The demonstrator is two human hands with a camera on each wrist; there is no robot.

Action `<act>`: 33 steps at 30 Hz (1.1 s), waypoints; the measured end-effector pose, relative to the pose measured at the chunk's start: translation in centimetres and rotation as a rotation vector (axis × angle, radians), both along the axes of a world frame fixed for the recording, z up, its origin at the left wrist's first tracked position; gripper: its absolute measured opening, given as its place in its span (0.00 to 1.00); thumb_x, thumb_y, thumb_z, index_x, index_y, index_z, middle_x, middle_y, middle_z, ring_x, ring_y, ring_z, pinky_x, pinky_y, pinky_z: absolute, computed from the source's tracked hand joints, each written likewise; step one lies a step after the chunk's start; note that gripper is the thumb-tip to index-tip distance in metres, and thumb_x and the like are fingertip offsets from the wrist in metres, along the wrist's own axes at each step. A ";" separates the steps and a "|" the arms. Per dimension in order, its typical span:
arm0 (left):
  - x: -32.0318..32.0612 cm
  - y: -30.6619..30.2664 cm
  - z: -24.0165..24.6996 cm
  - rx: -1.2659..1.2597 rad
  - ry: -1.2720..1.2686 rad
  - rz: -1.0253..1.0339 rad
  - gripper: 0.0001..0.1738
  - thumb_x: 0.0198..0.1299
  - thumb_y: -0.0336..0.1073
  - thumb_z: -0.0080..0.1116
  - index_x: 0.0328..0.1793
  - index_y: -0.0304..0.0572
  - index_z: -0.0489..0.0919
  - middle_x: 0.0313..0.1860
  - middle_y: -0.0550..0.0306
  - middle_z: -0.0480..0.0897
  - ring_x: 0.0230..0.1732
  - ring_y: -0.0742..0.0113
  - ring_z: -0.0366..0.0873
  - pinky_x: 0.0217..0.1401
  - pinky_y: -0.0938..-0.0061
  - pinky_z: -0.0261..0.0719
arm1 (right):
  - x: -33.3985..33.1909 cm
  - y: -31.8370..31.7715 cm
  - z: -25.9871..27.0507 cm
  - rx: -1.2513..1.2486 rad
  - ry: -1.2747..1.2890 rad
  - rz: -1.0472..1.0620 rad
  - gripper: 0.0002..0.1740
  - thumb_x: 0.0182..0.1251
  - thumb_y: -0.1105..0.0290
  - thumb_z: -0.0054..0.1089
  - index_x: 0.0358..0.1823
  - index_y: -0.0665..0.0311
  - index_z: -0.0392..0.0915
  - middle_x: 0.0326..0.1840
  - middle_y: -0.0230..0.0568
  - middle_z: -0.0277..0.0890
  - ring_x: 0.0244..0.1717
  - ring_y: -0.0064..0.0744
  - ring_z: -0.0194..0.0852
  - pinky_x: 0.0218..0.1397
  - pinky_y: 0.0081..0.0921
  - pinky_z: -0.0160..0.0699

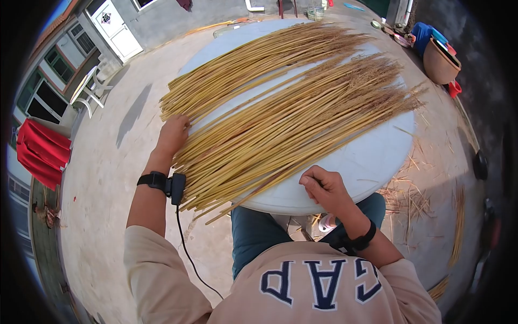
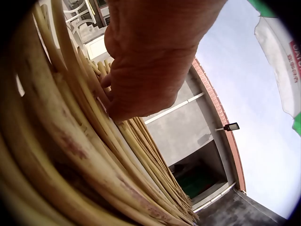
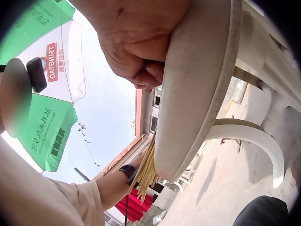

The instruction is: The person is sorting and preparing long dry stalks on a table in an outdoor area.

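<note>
Long yellow dry stalks with feathery brown seed heads lie in two bundles on a pale round table [image 1: 372, 146]. The far bundle [image 1: 253, 59] and the near bundle [image 1: 280, 121] have their cut ends at the left and seed heads at the right. At the cut ends, my left hand [image 1: 174, 134] pinches stalks by the gap between the bundles. In the left wrist view its bent fingers reach in among the stalks [image 2: 80, 136], which partly hide the fingertips. My right hand [image 1: 326, 189] rests at the table's near edge, fingers loosely curled and holding nothing.
Broken stalk bits [image 1: 407, 208] litter the ground right of the table. Behind the table at right stand a brown pot [image 1: 440, 62] and a blue container [image 1: 422, 36]. A white chair [image 1: 89, 92] and red cloth [image 1: 43, 151] are at left. A cable [image 1: 186, 248] trails from the left wrist.
</note>
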State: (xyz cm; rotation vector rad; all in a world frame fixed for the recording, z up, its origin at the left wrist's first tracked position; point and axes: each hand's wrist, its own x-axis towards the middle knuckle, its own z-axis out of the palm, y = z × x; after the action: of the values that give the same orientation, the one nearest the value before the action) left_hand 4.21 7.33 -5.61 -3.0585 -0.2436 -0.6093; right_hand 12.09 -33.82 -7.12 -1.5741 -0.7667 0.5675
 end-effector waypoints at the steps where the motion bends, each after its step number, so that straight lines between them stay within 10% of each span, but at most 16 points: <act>1: -0.1 0.2 0.1 0.000 -0.001 -0.005 0.05 0.51 0.28 0.54 0.36 0.40 0.73 0.31 0.49 0.76 0.39 0.48 0.73 0.40 0.58 0.72 | 0.0 0.0 0.0 0.002 0.005 0.005 0.09 0.65 0.68 0.53 0.32 0.66 0.73 0.13 0.28 0.64 0.16 0.15 0.59 0.20 0.16 0.60; 6: -0.6 0.7 1.8 -0.246 -0.153 0.126 0.07 0.55 0.28 0.50 0.41 0.40 0.71 0.31 0.46 0.78 0.35 0.48 0.75 0.37 0.63 0.73 | 0.0 -0.1 0.2 -0.006 0.006 0.007 0.09 0.65 0.68 0.53 0.32 0.67 0.73 0.13 0.29 0.64 0.16 0.15 0.59 0.20 0.16 0.61; 13: -2.0 -1.6 5.8 -0.492 -0.185 0.202 0.10 0.56 0.35 0.56 0.42 0.41 0.79 0.22 0.56 0.77 0.24 0.73 0.71 0.31 0.78 0.69 | -0.1 0.0 0.2 0.011 -0.013 0.002 0.09 0.65 0.68 0.53 0.32 0.67 0.72 0.13 0.30 0.64 0.16 0.16 0.59 0.20 0.17 0.61; 33: -3.7 -5.1 8.6 -0.271 -0.277 0.367 0.05 0.56 0.34 0.57 0.35 0.41 0.80 0.18 0.65 0.74 0.22 0.78 0.67 0.27 0.81 0.66 | -0.1 -0.2 0.1 0.108 -0.067 0.022 0.10 0.67 0.67 0.50 0.31 0.65 0.72 0.14 0.27 0.63 0.16 0.13 0.56 0.19 0.16 0.58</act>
State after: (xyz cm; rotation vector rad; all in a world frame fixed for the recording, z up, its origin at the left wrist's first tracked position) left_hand 0.51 2.22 2.99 -3.0329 -0.9376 -1.0416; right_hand 11.98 -34.03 -6.99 -1.4923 -0.8526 0.4831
